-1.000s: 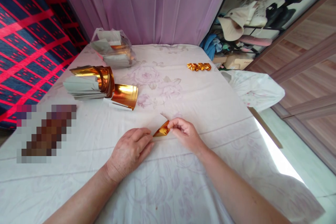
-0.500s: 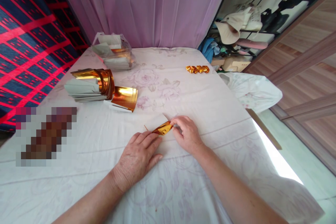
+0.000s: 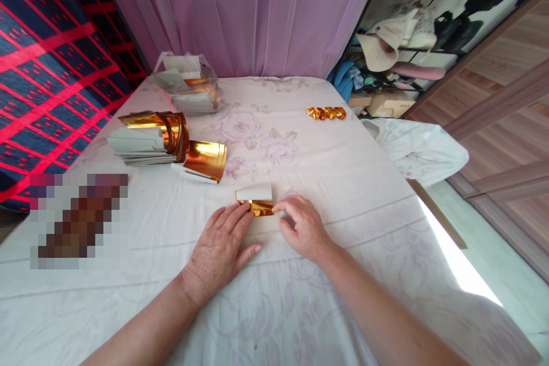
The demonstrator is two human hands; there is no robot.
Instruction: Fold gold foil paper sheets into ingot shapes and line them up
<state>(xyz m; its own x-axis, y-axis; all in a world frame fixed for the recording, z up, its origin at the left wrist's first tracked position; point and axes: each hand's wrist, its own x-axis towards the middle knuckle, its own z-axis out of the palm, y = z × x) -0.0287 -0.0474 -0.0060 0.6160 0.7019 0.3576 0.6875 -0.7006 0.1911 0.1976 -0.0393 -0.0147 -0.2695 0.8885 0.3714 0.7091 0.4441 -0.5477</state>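
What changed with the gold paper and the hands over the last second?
The gold paper went from raised and pinched into a point to lying flat on the sheet, its white back now showing. The left hand and right hand now press its edges. The paper stack and folded gold pieces stayed put.

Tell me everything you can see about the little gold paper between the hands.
The gold paper is a small foil sheet, shiny gold on one face and white on the other. It lies flat on the floral bedsheet, partly folded, the white flap above a gold strip. The left hand presses its left end with its fingertips; the right hand touches its right end.
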